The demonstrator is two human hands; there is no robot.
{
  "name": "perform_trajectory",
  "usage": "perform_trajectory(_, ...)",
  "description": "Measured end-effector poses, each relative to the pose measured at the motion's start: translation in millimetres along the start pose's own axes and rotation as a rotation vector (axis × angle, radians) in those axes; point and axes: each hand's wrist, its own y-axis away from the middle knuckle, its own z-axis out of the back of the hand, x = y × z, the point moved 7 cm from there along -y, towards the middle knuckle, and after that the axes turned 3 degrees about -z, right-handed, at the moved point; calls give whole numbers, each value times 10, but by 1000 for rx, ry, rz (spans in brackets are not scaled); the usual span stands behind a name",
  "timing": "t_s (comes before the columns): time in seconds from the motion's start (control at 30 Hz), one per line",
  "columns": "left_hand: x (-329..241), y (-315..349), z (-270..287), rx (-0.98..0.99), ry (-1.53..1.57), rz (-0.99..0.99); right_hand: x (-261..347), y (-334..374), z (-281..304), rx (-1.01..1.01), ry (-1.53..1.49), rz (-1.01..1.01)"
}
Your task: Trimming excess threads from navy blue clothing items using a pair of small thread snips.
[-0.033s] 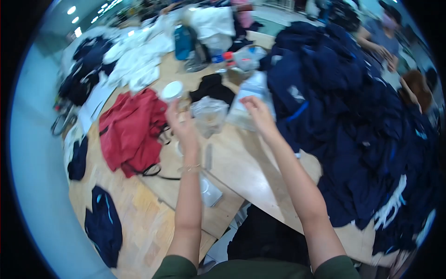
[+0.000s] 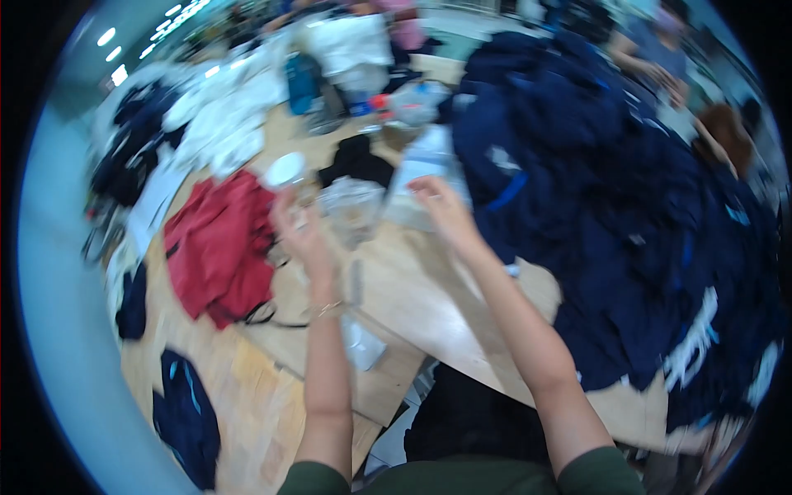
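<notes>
My left hand [image 2: 304, 238] is raised over the table, just below a clear tub with a white lid [image 2: 285, 170]. Its fingers are blurred but look apart, and I see nothing held in them. A knotted clear plastic bag [image 2: 352, 208] lies to its right, with a black cloth [image 2: 356, 160] behind. My right hand [image 2: 445, 211] hovers bent at the knuckles in front of white plastic packs [image 2: 422, 169]; blur hides whether its fingertips meet. A red garment [image 2: 221, 252] with a black cord lies left of my left hand.
A large heap of navy garments [image 2: 577, 190] covers the right side. White garments [image 2: 219, 128] lie at the far left, near a teal bottle [image 2: 302, 84]. One navy piece [image 2: 186, 408] is at the near left. Another person [image 2: 652, 62] is at the far right.
The whole view has shifted, so most things sit slightly further left in the picture. Both hands keep about the same places over the table.
</notes>
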Motion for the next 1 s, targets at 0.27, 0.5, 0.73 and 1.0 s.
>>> perform_trajectory(0.27,-964,703,-315,326,334,140,547,1781,570,129,-32,-33)
perform_trajectory(0.5,-2809,2131,-913,1188,1043,166,489,3850,1110,258,31,-441)
perform_trajectory(0.73,-4966,3136,135,2478,1916,216,142,4822,1287,-117,420,-568)
perform_trajectory(1.0,-5310,4127,724,2888,1584,766,-405,5064,1188,-274,237,-380)
